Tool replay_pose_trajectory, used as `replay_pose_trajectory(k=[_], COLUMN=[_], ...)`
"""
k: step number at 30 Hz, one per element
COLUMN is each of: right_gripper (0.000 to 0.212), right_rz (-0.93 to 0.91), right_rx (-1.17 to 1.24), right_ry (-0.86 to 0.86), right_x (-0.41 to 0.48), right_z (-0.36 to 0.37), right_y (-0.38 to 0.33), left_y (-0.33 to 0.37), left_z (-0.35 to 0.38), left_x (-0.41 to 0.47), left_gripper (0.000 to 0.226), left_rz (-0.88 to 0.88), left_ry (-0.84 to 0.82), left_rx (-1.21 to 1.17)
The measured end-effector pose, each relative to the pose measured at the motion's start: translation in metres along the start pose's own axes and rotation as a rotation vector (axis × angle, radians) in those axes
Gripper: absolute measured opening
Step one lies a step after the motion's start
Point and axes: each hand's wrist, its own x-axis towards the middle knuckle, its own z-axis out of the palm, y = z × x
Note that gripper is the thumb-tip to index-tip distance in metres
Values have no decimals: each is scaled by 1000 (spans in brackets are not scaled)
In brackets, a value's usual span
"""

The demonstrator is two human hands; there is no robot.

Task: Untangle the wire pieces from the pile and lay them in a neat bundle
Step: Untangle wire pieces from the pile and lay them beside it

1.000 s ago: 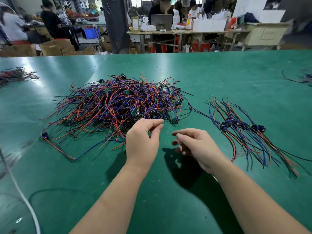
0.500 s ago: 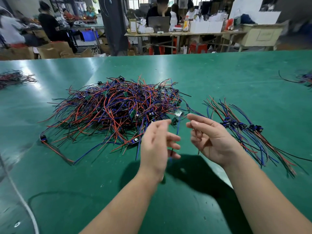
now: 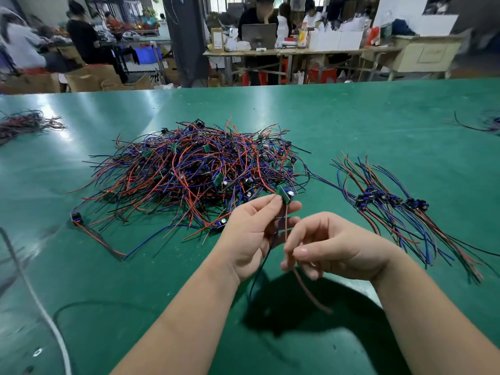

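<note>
Green bench (image 3: pixel 351 125): left hand (image 3: pixel 251 234) pinches a board-tipped red-and-blue wire piece (image 3: pixel 286 196); right hand (image 3: pixel 332 247) pinches its leads, likely straightening them.

Green table (image 3: pixel 351 125) mat: smooth, glossy sheen (glare at left); wire pile (image 3: pixel 189 171): plastic-insulated.

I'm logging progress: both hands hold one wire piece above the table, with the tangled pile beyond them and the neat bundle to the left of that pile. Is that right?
Not quite: the head view shows the neat bundle to the right of the tangled pile, not left. The left hand and right hand do hold one wire piece above the table.
</note>
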Motion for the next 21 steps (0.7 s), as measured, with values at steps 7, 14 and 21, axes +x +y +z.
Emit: replay_pose_trajectory(k=[7, 14, 21], right_gripper=[22, 34, 35], right_rz=[-3, -118, -301], right_rx=[-90, 144, 325], right_ry=[512, 434, 229], right_x=[11, 12, 2], right_z=[-2, -4, 1], right_y=[2, -2, -6], left_y=[-2, 2, -1], left_z=[0, 5, 10], left_x=[2, -13, -22], left_gripper=[12, 23, 30], left_rz=[48, -133, -203], left_ry=[61, -354, -593], left_rx=[45, -38, -111])
